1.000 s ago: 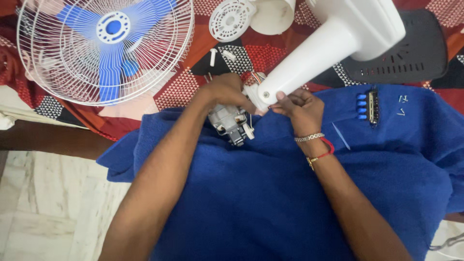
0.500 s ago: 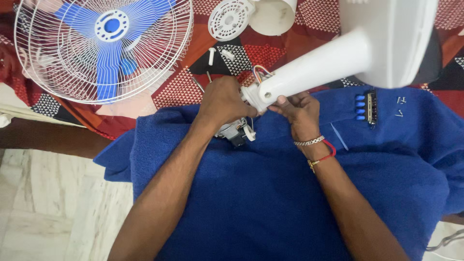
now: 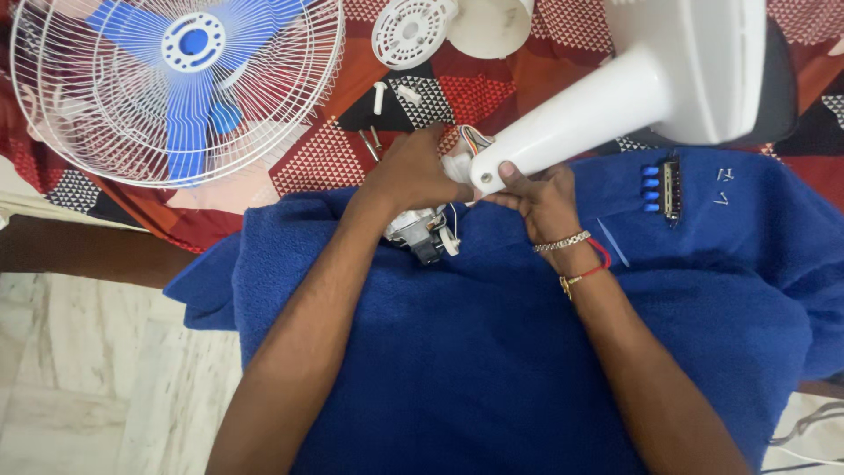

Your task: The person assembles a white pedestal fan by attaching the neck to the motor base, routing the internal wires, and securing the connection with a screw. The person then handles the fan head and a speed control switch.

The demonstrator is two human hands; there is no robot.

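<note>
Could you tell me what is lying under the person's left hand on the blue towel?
Under the left hand a grey metal motor shows partly, resting on the blue towel, with coloured wires nearby. The hand covers the rest.

Grey metal fan motor [image 3: 420, 232]: on the blue towel [image 3: 492, 352], under the left hand [image 3: 411, 171].
White plastic fan housing [image 3: 633, 84]: right of the motor, above the towel's far edge.
White wire fan cage [image 3: 171, 84]: far left corner, on the patterned red bedsheet [image 3: 325, 158].
Blue push-button switch strip [image 3: 661, 186]: on the towel's far right.
</note>
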